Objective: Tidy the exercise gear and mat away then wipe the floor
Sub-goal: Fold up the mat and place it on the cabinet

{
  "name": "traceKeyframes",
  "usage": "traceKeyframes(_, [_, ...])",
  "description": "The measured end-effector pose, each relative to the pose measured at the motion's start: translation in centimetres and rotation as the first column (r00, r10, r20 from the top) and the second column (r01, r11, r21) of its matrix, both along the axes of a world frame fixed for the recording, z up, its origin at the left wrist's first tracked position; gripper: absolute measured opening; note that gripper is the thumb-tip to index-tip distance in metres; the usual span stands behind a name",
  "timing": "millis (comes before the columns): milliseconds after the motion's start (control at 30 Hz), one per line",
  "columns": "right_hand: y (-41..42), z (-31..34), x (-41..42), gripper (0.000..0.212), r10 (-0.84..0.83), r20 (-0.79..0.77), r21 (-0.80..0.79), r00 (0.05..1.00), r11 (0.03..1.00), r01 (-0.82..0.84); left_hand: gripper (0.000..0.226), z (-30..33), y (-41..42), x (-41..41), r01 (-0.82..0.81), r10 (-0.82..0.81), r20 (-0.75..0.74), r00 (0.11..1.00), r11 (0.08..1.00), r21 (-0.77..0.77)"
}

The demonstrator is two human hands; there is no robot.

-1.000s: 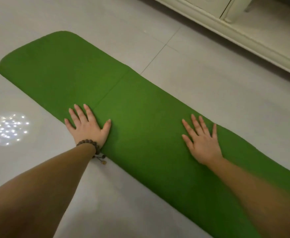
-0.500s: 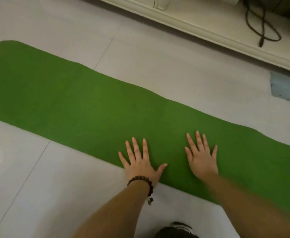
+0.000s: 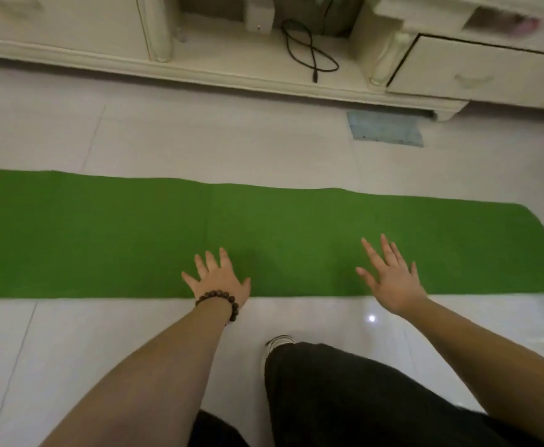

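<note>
Smoothing the folded green mat (image 3: 264,240) lying flat on the floor (image 3: 135,333) | left hand (image 3: 219,279) spread flat on its 6 o'clock edge, right hand (image 3: 390,279) open, holding nothing | next: roll from the 3 o'clock end.

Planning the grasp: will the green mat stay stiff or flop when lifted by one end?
Likely floppy: the green mat lies thin and flat, and its far edge ripples slightly. Probably light for its size. It may slide on the glossy tile floor under the open left hand.
</note>
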State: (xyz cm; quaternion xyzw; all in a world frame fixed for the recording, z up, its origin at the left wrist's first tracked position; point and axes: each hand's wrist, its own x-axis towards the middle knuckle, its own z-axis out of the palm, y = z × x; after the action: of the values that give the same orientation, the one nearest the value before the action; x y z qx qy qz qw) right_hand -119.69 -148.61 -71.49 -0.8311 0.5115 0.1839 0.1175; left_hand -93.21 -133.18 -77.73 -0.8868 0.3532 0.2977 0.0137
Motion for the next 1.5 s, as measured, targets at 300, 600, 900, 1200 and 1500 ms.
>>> traceKeyframes(300, [-5.7, 2.8, -15.8, 0.064, -0.095, -0.07, -0.107, 0.993, 0.99, 0.087, 0.081, 3.0, -6.1, -11.4, 0.167, -0.157, 0.076, 0.985, 0.976, -0.141])
traceKeyframes(600, [-13.9, -10.6, -14.6, 0.061, 0.298, 0.074, -0.009, 0.952, 0.955, -0.298, 0.09, -7.3, -18.4, -24.6, 0.301, -0.3, -0.021, 0.954, 0.953, 0.027])
traceKeyframes(900, [-20.6, -17.0, -28.1, 0.051, 0.164, 0.142, -0.106, 0.976, 0.983, -0.15, 0.099, -9.0, -20.1, -26.4, 0.256, -0.28, 0.092, 0.956, 0.943, 0.215])
traceKeyframes(1200, [-25.6, -16.0, -37.8, 0.056, -0.154, 0.208, -0.085, 0.966, 0.981, 0.175, 0.102, -8.1, -21.5, -28.8, 0.217, -0.256, 0.175, 0.951, 0.953, 0.212])
traceKeyframes(1500, [-28.7, -13.0, -40.6, 0.086, -0.613, 0.729, 0.542, -0.304, 0.246, 0.803, 0.08, -9.4, -24.1, -37.2, 0.365, -0.377, 0.1, 0.921, 0.923, 0.12])
